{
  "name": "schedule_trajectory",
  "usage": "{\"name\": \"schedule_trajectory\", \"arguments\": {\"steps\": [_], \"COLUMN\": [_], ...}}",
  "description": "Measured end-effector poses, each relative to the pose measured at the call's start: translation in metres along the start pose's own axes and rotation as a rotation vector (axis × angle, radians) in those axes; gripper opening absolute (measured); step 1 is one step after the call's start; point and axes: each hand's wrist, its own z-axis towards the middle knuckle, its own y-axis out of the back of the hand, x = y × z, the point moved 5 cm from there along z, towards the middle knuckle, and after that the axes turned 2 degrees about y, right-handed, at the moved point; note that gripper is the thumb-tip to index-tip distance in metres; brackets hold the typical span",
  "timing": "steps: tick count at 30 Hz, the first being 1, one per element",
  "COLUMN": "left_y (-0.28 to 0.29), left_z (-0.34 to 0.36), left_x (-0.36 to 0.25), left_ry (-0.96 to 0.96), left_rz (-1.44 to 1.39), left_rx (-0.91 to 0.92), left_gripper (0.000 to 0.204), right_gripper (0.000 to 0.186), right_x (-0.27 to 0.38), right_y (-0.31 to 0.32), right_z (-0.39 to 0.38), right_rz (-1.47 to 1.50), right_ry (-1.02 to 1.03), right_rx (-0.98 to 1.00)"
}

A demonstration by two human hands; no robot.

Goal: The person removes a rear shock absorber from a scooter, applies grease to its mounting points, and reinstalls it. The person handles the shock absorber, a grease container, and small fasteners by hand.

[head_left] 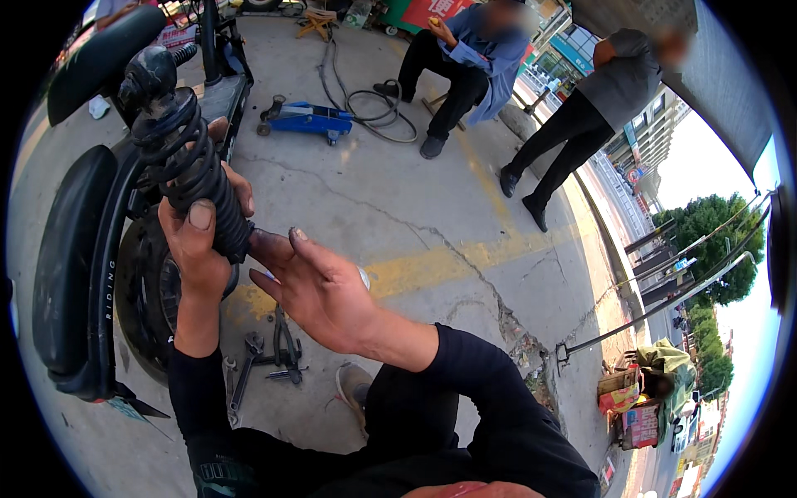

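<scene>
A black shock absorber (189,149) with a thick coil spring is held up at a tilt at the left. My left hand (199,241) is wrapped round its lower half, thumb across the coils. The fingers of my right hand (328,303) reach to the lower end of the shock absorber and seem to touch it. That hand is spread, with its thumb apart and nothing gripped in it. Behind the shock absorber stands an electric scooter (79,274) with a black seat and a wheel (145,290), partly hidden by my left arm.
Wrenches (246,365) and pliers (286,340) lie on the concrete below my hands. A blue floor jack (307,120) and a coiled hose (386,124) are farther off. One person sits (465,62) and another stands (581,108) beyond. Boxes (639,423) are at the right.
</scene>
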Motion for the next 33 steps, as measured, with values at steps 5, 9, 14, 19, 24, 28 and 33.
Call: {"name": "schedule_trajectory", "arguments": {"steps": [5,9,14,19,24,28,33], "left_y": [0.004,0.008,0.003,-0.006,-0.010,-0.007,0.006], "left_z": [-0.004,-0.009,-0.013,-0.023,-0.023,-0.011,-0.006], "left_x": [0.007,0.016,0.022,0.033,0.041,0.036,0.030], "left_ry": [0.004,-0.002,0.002,-0.019,0.056,0.074,-0.038], "left_rz": [0.095,0.136,0.096,0.253,0.166,0.115,0.159], "left_rx": [-0.054,0.013,0.000,0.050,0.034,-0.064,-0.083], "left_gripper": [0.070,0.068,0.043,0.045,0.055,0.073,0.074], "right_gripper": [0.069,0.073,0.074,0.073,0.075,0.076,0.076], "right_x": [-0.001,0.007,0.003,0.010,0.003,0.000,0.000], "right_y": [-0.015,-0.010,0.001,0.016,0.020,0.012,-0.002], "right_z": [-0.004,-0.001,0.010,0.014,0.019,0.018,0.005], "right_rz": [-0.154,-0.349,-0.484,-0.281,-0.151,-0.054,-0.010], "right_ry": [0.012,0.104,0.072,-0.045,-0.113,-0.051,-0.016], "right_rx": [-0.021,0.005,-0.103,-0.132,-0.145,-0.078,-0.054]}}
